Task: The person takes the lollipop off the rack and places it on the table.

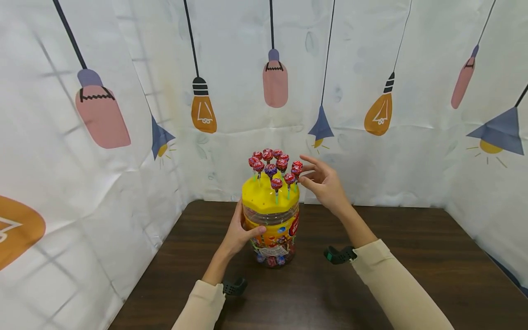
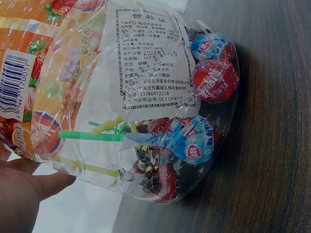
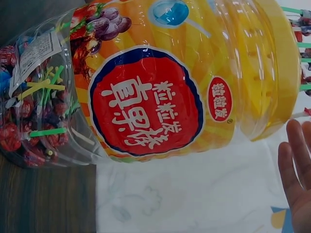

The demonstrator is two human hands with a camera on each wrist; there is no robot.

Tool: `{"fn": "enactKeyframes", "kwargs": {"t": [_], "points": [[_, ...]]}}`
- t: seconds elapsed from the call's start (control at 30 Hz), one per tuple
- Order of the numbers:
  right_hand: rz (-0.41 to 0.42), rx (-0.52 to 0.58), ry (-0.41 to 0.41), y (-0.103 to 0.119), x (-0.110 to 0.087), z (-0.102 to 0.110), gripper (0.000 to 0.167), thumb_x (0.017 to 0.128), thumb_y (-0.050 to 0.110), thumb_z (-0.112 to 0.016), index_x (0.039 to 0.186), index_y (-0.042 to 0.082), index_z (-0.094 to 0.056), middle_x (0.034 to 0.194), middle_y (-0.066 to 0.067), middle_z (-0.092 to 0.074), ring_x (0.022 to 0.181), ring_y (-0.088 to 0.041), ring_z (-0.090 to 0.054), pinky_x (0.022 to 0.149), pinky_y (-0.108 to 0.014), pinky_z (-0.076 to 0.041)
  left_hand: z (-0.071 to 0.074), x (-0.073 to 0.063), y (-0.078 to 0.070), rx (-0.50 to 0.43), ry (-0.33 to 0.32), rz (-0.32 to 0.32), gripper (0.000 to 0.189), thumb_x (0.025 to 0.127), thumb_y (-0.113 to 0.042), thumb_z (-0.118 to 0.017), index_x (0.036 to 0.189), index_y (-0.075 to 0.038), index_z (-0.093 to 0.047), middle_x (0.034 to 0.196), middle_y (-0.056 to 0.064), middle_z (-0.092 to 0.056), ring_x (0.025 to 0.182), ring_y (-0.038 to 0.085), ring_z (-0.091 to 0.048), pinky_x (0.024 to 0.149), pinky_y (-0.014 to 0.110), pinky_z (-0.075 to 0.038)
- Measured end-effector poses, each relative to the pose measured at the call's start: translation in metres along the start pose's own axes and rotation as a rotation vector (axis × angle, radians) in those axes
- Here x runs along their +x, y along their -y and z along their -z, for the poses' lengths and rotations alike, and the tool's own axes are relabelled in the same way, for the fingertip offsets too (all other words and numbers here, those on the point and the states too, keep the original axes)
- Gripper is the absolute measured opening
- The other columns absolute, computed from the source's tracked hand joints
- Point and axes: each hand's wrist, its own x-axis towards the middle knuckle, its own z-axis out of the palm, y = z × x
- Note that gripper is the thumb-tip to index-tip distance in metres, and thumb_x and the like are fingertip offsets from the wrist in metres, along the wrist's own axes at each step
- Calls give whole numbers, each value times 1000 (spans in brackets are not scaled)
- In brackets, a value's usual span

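A clear plastic candy jar (image 1: 272, 238) with an orange printed label stands upright on the table under a yellow lid (image 1: 264, 201). Several wrapped lollipops, mostly red with one purple lollipop (image 1: 270, 170), stick up from the lid. My left hand (image 1: 241, 231) grips the jar's left side, thumb across the front of the label. At the lid's right edge, my right hand (image 1: 323, 181) pinches a red lollipop (image 1: 296, 170) between thumb and fingers; its other fingers extend beside the lid. More wrapped lollipops (image 2: 194, 138) lie in the jar's bottom.
The dark wooden table (image 1: 396, 266) carries the jar near its far edge. A white curtain (image 1: 247, 27) printed with hanging lamps closes off the back and sides. Dark bands (image 1: 340, 254) sit at both wrists beside the cream sleeves.
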Motion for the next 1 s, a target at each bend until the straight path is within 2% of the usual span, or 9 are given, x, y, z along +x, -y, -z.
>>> {"fn": "enactKeyframes", "kwargs": {"t": [0.27,0.43,0.7,0.9,1.0], "points": [[8,28,4,-1,2,-3,56,98,10,-69,151,18,-52,121,-19,-65,98,-17,-69,82,-25,-57,-1,0,-1,5,0,11,97,90,-33,-79,162,-35,-14,150,6,-44,130,23,-53,109,38,-48],[36,33,-18,-1,4,-6,55,97,7,-69,149,14,-53,114,-22,-66,94,-18,-70,80,-24,-58,-1,-1,-2,4,-4,19,98,90,-33,-79,162,-36,-13,150,5,-44,131,23,-52,110,39,-47],[150,78,-131,-2,10,-12,51,93,-7,-65,143,4,-58,101,-22,-68,79,-14,-68,74,-23,-58,-1,-1,0,-8,0,17,96,91,-30,-79,162,-34,-15,149,6,-45,130,21,-54,109,35,-48],[190,127,-213,9,11,-8,51,94,-7,-66,142,8,-60,100,-17,-67,78,-23,-68,73,-23,-59,-1,-1,1,1,-2,12,95,92,-28,-78,162,-33,-13,150,7,-44,129,20,-54,108,35,-49],[185,143,-226,12,8,-5,52,93,-6,-68,142,10,-60,99,-14,-66,78,-21,-68,72,-24,-60,0,-2,1,5,-3,15,96,92,-29,-78,162,-34,-13,150,6,-44,129,21,-54,109,36,-48]]}}
